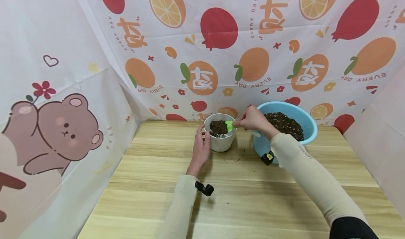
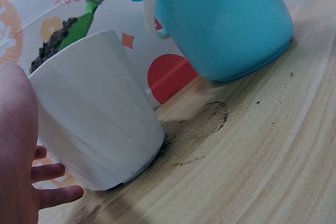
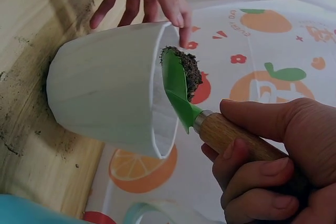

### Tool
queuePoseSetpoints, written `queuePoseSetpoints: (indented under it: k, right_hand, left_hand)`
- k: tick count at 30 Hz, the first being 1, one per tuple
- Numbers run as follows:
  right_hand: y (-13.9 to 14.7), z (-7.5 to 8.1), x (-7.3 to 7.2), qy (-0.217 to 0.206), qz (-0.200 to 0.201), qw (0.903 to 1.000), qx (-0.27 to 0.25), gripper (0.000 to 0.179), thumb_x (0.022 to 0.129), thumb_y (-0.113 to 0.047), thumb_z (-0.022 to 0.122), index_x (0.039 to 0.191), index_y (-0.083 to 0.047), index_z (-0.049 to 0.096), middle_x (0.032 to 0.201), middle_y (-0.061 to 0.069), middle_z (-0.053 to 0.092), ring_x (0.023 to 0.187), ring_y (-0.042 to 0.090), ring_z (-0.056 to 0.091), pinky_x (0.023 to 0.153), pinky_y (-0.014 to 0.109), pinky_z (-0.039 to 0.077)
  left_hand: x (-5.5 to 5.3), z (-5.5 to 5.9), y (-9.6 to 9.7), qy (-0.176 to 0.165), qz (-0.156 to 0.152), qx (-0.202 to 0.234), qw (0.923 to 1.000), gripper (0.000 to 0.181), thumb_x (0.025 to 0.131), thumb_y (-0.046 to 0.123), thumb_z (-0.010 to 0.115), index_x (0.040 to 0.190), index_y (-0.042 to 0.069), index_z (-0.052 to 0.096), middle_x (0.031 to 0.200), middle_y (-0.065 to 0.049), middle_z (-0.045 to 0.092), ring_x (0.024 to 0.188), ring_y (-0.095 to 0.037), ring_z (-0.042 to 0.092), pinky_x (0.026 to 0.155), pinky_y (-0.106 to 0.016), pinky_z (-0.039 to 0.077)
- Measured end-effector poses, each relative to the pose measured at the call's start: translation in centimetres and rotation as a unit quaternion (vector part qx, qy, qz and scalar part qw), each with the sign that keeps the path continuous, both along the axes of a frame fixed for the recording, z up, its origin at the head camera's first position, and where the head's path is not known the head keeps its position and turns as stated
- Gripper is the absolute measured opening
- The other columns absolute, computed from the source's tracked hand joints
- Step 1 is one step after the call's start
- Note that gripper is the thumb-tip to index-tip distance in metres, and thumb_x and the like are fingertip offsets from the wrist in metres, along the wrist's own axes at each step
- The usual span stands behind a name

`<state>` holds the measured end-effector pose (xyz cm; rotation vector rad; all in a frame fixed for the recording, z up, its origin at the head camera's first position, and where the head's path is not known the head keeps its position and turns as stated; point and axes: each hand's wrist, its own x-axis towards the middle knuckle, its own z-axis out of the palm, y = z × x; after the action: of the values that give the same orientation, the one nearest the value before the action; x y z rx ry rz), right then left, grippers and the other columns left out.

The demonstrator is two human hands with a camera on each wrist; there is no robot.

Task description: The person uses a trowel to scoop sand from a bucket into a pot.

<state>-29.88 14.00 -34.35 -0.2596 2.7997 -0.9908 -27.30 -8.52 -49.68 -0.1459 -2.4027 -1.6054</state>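
A white flower pot (image 1: 221,143) stands on the table, with dark soil (image 1: 218,127) at its mouth. My left hand (image 1: 201,148) is at the pot's left side, its fingers spread along the wall in the right wrist view. By its wooden handle (image 3: 233,136), my right hand (image 3: 273,166) grips a small green trowel (image 3: 177,85). Dark soil (image 3: 191,72) lies on the blade, which is at the pot's rim. In the left wrist view the pot (image 2: 100,114) hides part of the blade.
Right of the pot, a light blue bucket (image 1: 311,131) holds dark, speckled potting soil (image 1: 284,124). Soil crumbs (image 2: 210,119) are scattered on the wooden table (image 1: 152,168) between pot and bucket. A fruit-print cloth (image 1: 177,45) hangs directly behind.
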Motion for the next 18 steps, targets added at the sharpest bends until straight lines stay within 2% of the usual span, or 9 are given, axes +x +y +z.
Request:
queuePoseSetpoints:
  k: [3, 7, 10, 13, 18]
  right_hand:
    - [-0.31, -0.37, -0.18, 0.006, 0.008, 0.9999, 0.006, 0.042, 0.085, -0.033, 0.081, 0.052, -0.013, 0.065, 0.049, 0.000, 0.061, 0.052, 0.018, 0.060, 0.051, 0.030, 0.042]
    - [-0.69, -0.87, -0.47, 0.012, 0.024, 0.9993, 0.024, 0.048, 0.085, -0.035, 0.081, 0.047, -0.015, 0.057, 0.044, -0.002, 0.053, 0.045, 0.012, 0.047, 0.047, 0.027, 0.029]
    - [-0.88, -1.04, -0.53, 0.016, 0.034, 0.9988, 0.031, 0.049, 0.085, -0.034, 0.080, 0.046, -0.016, 0.056, 0.043, -0.003, 0.051, 0.043, 0.011, 0.042, 0.047, 0.027, 0.026]
    - [-0.98, -1.00, -0.47, 0.016, 0.037, 0.9986, 0.033, 0.049, 0.085, -0.033, 0.081, 0.046, -0.016, 0.057, 0.044, -0.001, 0.053, 0.043, 0.011, 0.043, 0.047, 0.027, 0.027]
    - [-0.97, -0.83, -0.39, 0.012, 0.037, 0.9986, 0.035, 0.049, 0.086, -0.032, 0.080, 0.047, -0.014, 0.056, 0.042, -0.005, 0.048, 0.043, 0.010, 0.042, 0.047, 0.026, 0.027]
  left_hand:
    - [-0.02, 0.00, 0.03, 0.002, -0.002, 0.000, 1.0000, 0.052, 0.110, 0.040, 0.034, 0.159, 0.024, 0.027, 0.141, -0.018, 0.050, 0.114, -0.035, 0.060, 0.097, -0.053, 0.049]
    - [-0.01, 0.02, 0.07, 0.004, 0.000, -0.001, 1.0000, 0.052, 0.110, 0.040, 0.034, 0.159, 0.024, 0.027, 0.142, -0.019, 0.050, 0.115, -0.035, 0.060, 0.098, -0.053, 0.049]
    - [-0.03, 0.01, 0.11, 0.005, 0.001, -0.003, 1.0000, 0.052, 0.110, 0.040, 0.034, 0.159, 0.024, 0.027, 0.141, -0.019, 0.050, 0.115, -0.035, 0.060, 0.097, -0.053, 0.049]
    - [-0.08, -0.03, 0.11, 0.009, 0.001, -0.004, 1.0000, 0.051, 0.110, 0.039, 0.033, 0.159, 0.022, 0.028, 0.139, -0.020, 0.050, 0.113, -0.035, 0.060, 0.097, -0.053, 0.049]
    - [-0.15, -0.11, 0.04, 0.008, -0.001, -0.006, 1.0000, 0.054, 0.110, 0.046, 0.032, 0.159, 0.023, 0.028, 0.140, -0.020, 0.051, 0.114, -0.034, 0.061, 0.097, -0.052, 0.050]
